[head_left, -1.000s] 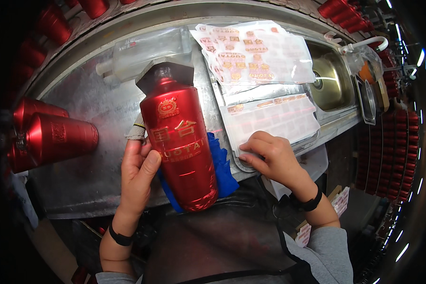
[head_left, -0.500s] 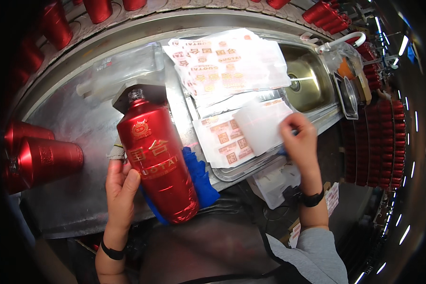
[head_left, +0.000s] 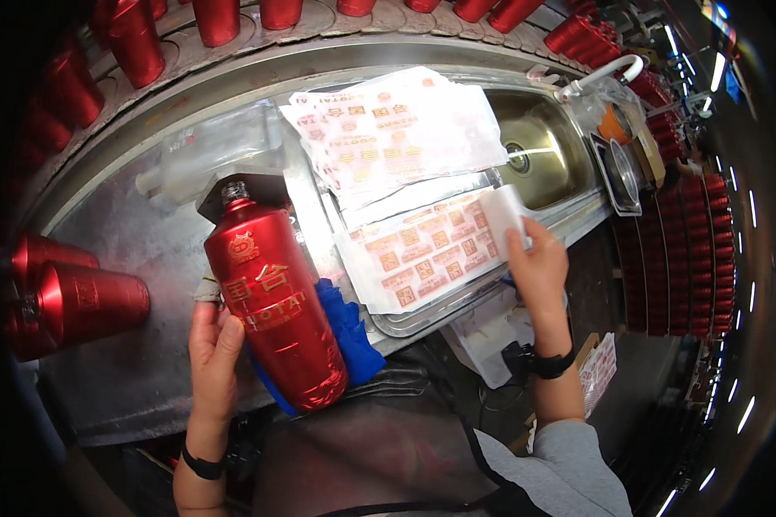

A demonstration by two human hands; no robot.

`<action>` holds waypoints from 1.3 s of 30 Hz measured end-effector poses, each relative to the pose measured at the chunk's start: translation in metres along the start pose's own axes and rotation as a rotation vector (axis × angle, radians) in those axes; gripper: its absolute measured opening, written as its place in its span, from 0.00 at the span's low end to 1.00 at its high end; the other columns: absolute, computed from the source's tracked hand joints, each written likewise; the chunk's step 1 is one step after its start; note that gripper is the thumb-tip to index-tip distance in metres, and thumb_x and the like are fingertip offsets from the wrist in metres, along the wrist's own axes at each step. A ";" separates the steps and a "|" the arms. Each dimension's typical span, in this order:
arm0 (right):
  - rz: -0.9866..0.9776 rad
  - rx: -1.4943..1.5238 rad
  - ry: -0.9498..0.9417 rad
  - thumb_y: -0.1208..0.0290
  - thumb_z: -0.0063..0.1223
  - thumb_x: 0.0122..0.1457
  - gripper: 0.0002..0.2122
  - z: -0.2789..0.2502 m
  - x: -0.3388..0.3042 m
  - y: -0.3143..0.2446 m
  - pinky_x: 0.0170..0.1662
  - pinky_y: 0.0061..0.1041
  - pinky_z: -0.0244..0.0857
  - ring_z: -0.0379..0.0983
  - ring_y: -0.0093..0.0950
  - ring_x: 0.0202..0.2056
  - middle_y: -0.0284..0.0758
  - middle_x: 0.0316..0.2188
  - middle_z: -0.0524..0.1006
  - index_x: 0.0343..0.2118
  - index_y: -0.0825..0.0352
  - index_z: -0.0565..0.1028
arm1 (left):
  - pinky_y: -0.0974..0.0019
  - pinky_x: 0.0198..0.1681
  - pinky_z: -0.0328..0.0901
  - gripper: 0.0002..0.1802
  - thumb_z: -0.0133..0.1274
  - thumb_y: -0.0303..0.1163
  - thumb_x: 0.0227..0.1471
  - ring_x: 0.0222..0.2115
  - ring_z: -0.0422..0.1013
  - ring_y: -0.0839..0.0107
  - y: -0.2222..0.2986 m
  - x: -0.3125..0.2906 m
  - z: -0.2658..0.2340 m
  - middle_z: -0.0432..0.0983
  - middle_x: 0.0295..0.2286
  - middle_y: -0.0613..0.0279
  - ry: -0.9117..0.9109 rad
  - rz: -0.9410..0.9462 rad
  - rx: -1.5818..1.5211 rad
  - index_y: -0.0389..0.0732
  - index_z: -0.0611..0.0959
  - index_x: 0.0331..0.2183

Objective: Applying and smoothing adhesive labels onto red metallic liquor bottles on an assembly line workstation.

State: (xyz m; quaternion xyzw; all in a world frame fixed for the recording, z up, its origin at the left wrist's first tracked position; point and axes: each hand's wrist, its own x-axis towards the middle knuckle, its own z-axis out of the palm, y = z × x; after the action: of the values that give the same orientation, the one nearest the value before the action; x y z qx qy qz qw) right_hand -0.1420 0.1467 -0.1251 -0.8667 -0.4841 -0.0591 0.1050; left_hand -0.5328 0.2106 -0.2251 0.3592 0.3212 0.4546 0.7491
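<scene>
A red bottle (head_left: 272, 314) with gold markings and a clear glass neck leans back on a dark angular support (head_left: 265, 191), its lower end over a blue cloth (head_left: 347, 332). At the bottle's left side my left hand (head_left: 214, 358) grips, thumb along its edge; one fingertip wears a whitish wrap, and some fingers are hidden. My right hand (head_left: 536, 263) pinches the curled edge of a thin white paper (head_left: 506, 217) at the right end of a sheet of red-and-gold stickers (head_left: 422, 258). That sheet lies on a metal tray (head_left: 397, 324).
White sheets with gold print (head_left: 397, 129) lie behind the sticker sheet. A sink (head_left: 547, 164) with a white faucet (head_left: 608, 76) is at the right. Two red bottles (head_left: 95, 293) lie at left; more red bottles (head_left: 215, 19) line the far conveyor. Below sits a white bin (head_left: 483, 336).
The thin white paper has been drawn back to the right by my right hand, baring more stickers. The view has shifted slightly; my left hand stays at the bottle.
</scene>
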 end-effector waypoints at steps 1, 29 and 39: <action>0.050 0.024 0.053 0.62 0.56 0.56 0.16 -0.012 0.005 0.007 0.39 0.35 0.71 0.78 0.46 0.36 0.50 0.34 0.79 0.42 0.67 0.79 | 0.65 0.61 0.55 0.37 0.50 0.37 0.62 0.57 0.62 0.70 -0.002 0.000 -0.002 0.63 0.58 0.54 -0.010 0.000 -0.001 0.33 0.54 0.64; -0.099 0.137 0.035 0.67 0.64 0.47 0.12 0.014 0.068 0.046 0.36 0.31 0.69 0.77 0.37 0.33 0.41 0.28 0.80 0.32 0.70 0.79 | 0.65 0.59 0.57 0.32 0.48 0.37 0.63 0.54 0.64 0.71 0.002 -0.003 0.001 0.66 0.55 0.57 0.017 0.003 -0.037 0.32 0.60 0.61; -0.020 0.212 -0.156 0.67 0.66 0.44 0.11 0.020 0.103 0.077 0.27 0.28 0.66 0.75 0.31 0.22 0.40 0.18 0.78 0.24 0.71 0.79 | 0.66 0.60 0.56 0.33 0.48 0.39 0.63 0.56 0.62 0.71 -0.001 -0.003 -0.005 0.65 0.56 0.57 0.006 -0.005 0.008 0.32 0.59 0.62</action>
State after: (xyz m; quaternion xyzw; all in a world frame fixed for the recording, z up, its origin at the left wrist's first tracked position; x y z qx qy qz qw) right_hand -0.0220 0.1976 -0.1334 -0.8478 -0.5029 0.0589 0.1576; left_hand -0.5377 0.2086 -0.2279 0.3598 0.3263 0.4526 0.7478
